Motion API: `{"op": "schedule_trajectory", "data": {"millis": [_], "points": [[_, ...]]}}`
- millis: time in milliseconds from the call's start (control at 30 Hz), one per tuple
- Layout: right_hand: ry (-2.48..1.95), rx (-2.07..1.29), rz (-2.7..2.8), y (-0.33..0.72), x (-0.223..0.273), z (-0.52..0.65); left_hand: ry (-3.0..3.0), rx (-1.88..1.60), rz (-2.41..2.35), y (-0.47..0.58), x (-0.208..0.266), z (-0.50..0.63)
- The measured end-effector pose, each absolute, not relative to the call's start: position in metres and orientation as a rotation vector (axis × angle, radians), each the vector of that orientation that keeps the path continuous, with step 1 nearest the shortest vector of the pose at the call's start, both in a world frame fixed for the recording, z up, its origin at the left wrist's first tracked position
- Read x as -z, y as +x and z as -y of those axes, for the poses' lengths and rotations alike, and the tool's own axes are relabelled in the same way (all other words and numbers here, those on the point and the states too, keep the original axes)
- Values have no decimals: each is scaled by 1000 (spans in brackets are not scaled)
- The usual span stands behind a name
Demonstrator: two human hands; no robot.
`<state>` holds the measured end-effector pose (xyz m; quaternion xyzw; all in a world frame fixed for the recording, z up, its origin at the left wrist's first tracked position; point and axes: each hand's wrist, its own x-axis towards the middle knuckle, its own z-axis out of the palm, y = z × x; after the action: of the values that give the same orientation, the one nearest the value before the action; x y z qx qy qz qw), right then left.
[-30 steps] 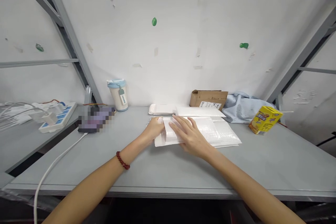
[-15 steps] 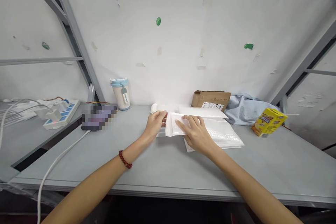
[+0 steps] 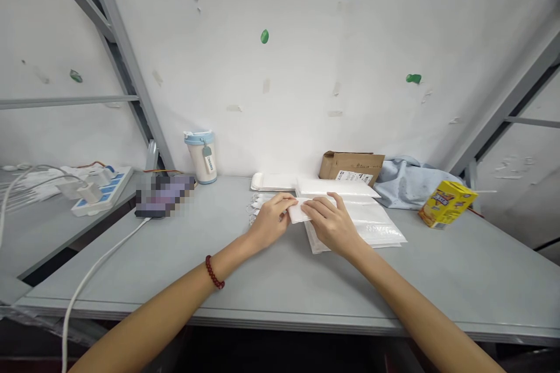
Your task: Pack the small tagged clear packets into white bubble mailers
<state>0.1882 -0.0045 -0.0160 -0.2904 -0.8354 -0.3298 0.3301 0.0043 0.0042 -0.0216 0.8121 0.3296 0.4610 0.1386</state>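
Between my two hands is a small white padded envelope [image 3: 298,213], held just above the desk in front of the stack. My left hand [image 3: 272,218] pinches its left end between thumb and fingers. My right hand [image 3: 330,221] is closed over its right part, hiding much of it. Behind and to the right lie several larger white bubble mailers [image 3: 378,222], overlapping in a pile. Bunched thin white items [image 3: 255,205], perhaps cords, show just behind my left hand, partly covered by it.
A flat white tray-like item [image 3: 273,181] lies near the wall. Further back stand a cardboard box [image 3: 352,164], a bluish cloth [image 3: 400,180] and a yellow drink carton [image 3: 447,204]. To the left are a tumbler [image 3: 202,157], a phone [image 3: 164,197] on a cable and a power strip [image 3: 105,192].
The white envelope looks smaller and flatter, as if folded over. My left hand has moved right, closer to my right hand, uncovering the bunched white items behind it.
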Motion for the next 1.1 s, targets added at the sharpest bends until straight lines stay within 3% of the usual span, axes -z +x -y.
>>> {"op": "schedule_trajectory", "data": {"millis": [200, 533, 1100], "points": [[-710, 916, 2070, 187, 14, 6, 2328, -1239, -1015, 8, 24, -1], [-788, 771, 1801, 195, 2, 16, 1641, -1176, -974, 23, 12, 17], [-986, 699, 2198, 196, 14, 1, 1163, -844, -731, 30, 31, 4]]}}
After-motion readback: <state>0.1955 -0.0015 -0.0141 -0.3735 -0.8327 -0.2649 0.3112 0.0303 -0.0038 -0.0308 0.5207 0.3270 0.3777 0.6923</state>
